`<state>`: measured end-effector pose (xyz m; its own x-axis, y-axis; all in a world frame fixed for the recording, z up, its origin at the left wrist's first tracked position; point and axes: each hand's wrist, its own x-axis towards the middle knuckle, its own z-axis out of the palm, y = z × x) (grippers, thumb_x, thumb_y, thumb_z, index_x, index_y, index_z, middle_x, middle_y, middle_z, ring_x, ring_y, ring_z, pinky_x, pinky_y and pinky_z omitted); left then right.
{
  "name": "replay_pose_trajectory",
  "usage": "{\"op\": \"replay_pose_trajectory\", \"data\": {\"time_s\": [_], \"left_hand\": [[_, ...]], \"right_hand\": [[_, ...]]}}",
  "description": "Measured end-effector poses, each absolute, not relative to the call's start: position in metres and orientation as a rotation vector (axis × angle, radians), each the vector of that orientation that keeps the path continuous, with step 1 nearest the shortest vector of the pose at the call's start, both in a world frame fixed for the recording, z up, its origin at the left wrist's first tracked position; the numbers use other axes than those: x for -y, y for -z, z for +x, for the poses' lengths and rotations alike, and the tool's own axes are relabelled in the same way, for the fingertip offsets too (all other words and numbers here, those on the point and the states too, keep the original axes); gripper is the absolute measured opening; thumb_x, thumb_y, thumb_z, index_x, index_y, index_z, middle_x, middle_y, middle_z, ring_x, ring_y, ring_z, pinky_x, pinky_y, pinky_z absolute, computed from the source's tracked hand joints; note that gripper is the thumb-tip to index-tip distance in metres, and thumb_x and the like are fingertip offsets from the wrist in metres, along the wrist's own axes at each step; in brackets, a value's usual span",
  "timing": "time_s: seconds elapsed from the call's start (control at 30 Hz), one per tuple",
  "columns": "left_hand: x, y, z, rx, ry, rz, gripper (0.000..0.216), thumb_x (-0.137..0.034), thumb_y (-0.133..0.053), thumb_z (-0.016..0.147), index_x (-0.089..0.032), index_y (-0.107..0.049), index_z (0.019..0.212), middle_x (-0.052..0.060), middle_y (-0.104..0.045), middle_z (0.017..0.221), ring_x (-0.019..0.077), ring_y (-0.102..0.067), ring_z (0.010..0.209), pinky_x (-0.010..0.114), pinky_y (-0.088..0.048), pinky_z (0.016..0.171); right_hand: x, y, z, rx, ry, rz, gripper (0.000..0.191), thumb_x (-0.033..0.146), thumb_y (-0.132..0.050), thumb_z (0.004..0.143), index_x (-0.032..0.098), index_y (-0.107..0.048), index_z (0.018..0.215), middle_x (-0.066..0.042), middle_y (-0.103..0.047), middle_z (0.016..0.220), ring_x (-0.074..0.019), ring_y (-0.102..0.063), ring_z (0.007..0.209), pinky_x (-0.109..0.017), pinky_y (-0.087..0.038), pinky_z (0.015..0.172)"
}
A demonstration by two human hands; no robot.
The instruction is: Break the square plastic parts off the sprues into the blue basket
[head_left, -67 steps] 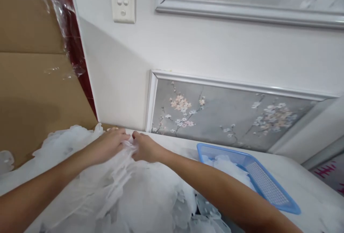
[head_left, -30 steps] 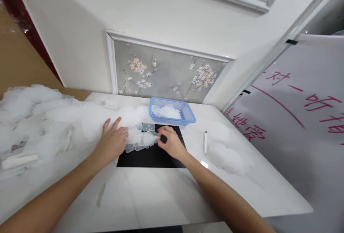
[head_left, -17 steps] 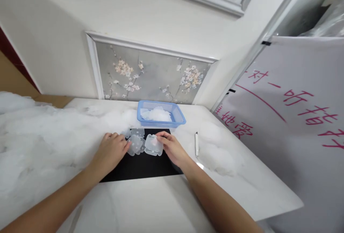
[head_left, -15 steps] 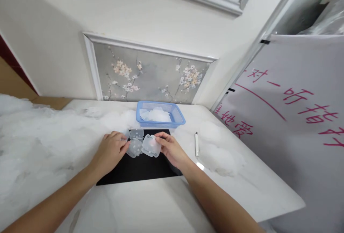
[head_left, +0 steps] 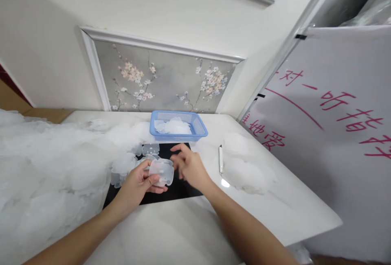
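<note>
Between the thumb and fingers of my left hand (head_left: 139,183) is a translucent, rounded-square plastic piece (head_left: 162,172) with small holes near its edge. My right hand (head_left: 187,165) is just to the right of it, slightly blurred, fingers apart and partly curled, with nothing visible in them. Below both hands lies a black mat (head_left: 180,191). Several similar translucent pieces (head_left: 150,149) rest on the mat's far and left parts, some hidden behind my left hand.
A blue basket (head_left: 179,138) with translucent pieces inside stands behind the mat. Large heaps of the pieces (head_left: 55,155) cover the table's left side. A white-handled cutter (head_left: 220,160) lies to the right, beside a smaller pile (head_left: 244,175). A whiteboard (head_left: 330,143) stands at the right.
The plastic piece has passed from my right hand into my left. My left hand has moved right and nearer; my right hand has let go. The view has shifted slightly.
</note>
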<state>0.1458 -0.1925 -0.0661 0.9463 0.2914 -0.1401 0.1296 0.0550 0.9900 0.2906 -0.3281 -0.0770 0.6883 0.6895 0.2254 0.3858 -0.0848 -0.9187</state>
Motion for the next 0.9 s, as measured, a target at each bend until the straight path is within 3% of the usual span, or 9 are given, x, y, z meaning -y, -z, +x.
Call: {"op": "replay_pose_trajectory", "data": {"time_s": [0.13,0.2,0.33,0.43,0.5,0.6,0.67,0.73,0.9], "left_hand": [[0.188,0.061,0.142,-0.347,-0.114,1.495,0.054,-0.051,-0.074,0.071,-0.018,-0.053,0.108,0.005,-0.074,0.083,0.0236,-0.073,0.078,0.035,-0.06,0.077],[0.185,0.061,0.141,-0.358,-0.122,1.499,0.052,-0.05,-0.074,0.072,-0.018,-0.054,0.107,0.005,-0.075,0.084,0.0234,-0.073,0.078,0.035,-0.06,0.078],[0.18,0.066,0.14,-0.332,-0.121,1.537,0.046,-0.046,-0.071,0.076,-0.018,-0.054,0.107,0.006,-0.075,0.088,0.023,-0.073,0.078,0.036,-0.059,0.077],[0.177,0.071,0.14,-0.296,-0.095,1.579,0.042,-0.035,-0.071,0.076,-0.02,-0.052,0.11,0.005,-0.073,0.09,0.0222,-0.072,0.083,0.036,-0.057,0.08],[0.174,0.074,0.14,-0.269,-0.074,1.605,0.045,-0.025,-0.072,0.072,-0.021,-0.051,0.112,0.005,-0.071,0.099,0.0224,-0.07,0.092,0.036,-0.055,0.085],[0.166,0.079,0.14,-0.159,-0.034,1.604,0.059,-0.012,-0.066,0.067,-0.025,-0.047,0.121,0.007,-0.064,0.121,0.024,-0.065,0.107,0.039,-0.052,0.093],[0.16,0.083,0.14,-0.067,-0.012,1.58,0.069,-0.009,-0.059,0.065,-0.027,-0.041,0.129,0.009,-0.056,0.132,0.0259,-0.062,0.113,0.043,-0.051,0.095],[0.156,0.087,0.14,-0.016,-0.003,1.559,0.076,-0.008,-0.054,0.062,-0.028,-0.036,0.133,0.011,-0.052,0.137,0.0274,-0.06,0.116,0.045,-0.051,0.096],[0.153,0.089,0.139,-0.028,-0.009,1.606,0.08,-0.009,-0.048,0.061,-0.027,-0.032,0.137,0.012,-0.05,0.138,0.0262,-0.059,0.118,0.046,-0.049,0.099]], "right_hand": [[0.353,0.069,0.331,0.801,0.014,-1.948,0.023,0.027,-0.044,0.09,0.022,-0.054,0.07,-0.002,-0.054,0.061,-0.0177,-0.053,0.057,-0.032,-0.044,0.061],[0.358,0.069,0.337,0.833,0.008,-1.947,0.012,0.017,-0.047,0.084,0.021,-0.059,0.084,-0.005,-0.06,0.082,-0.0188,-0.058,0.068,-0.035,-0.047,0.067],[0.344,0.079,0.311,1.163,-0.077,-1.735,0.056,0.013,-0.058,0.077,0.027,-0.045,0.129,-0.009,-0.047,0.131,-0.0219,-0.055,0.11,-0.041,-0.047,0.091],[0.329,0.089,0.285,1.299,-0.255,-1.541,0.074,0.014,-0.066,0.075,0.028,-0.033,0.14,-0.01,-0.049,0.13,-0.0199,-0.057,0.104,-0.038,-0.05,0.088],[0.323,0.093,0.276,1.313,-0.296,-1.455,0.056,0.012,-0.061,0.079,0.026,-0.045,0.13,-0.006,-0.058,0.115,-0.0162,-0.061,0.089,-0.034,-0.052,0.081],[0.322,0.095,0.277,1.305,-0.189,-1.435,0.017,0.01,-0.055,0.081,0.022,-0.064,0.089,-0.003,-0.061,0.095,-0.0154,-0.061,0.083,-0.031,-0.051,0.077],[0.324,0.094,0.283,1.263,-0.136,-1.454,0.015,0.01,-0.056,0.081,0.021,-0.063,0.074,-0.003,-0.061,0.092,-0.0165,-0.061,0.084,-0.031,-0.05,0.077],[0.325,0.095,0.289,1.213,-0.134,-1.464,0.015,0.01,-0.057,0.08,0.021,-0.063,0.073,-0.004,-0.062,0.092,-0.0172,-0.061,0.084,-0.032,-0.05,0.077],[0.325,0.098,0.293,1.247,-0.104,-1.472,0.016,0.008,-0.057,0.08,0.021,-0.063,0.073,-0.006,-0.056,0.117,-0.0199,-0.058,0.105,-0.037,-0.048,0.09]]}}
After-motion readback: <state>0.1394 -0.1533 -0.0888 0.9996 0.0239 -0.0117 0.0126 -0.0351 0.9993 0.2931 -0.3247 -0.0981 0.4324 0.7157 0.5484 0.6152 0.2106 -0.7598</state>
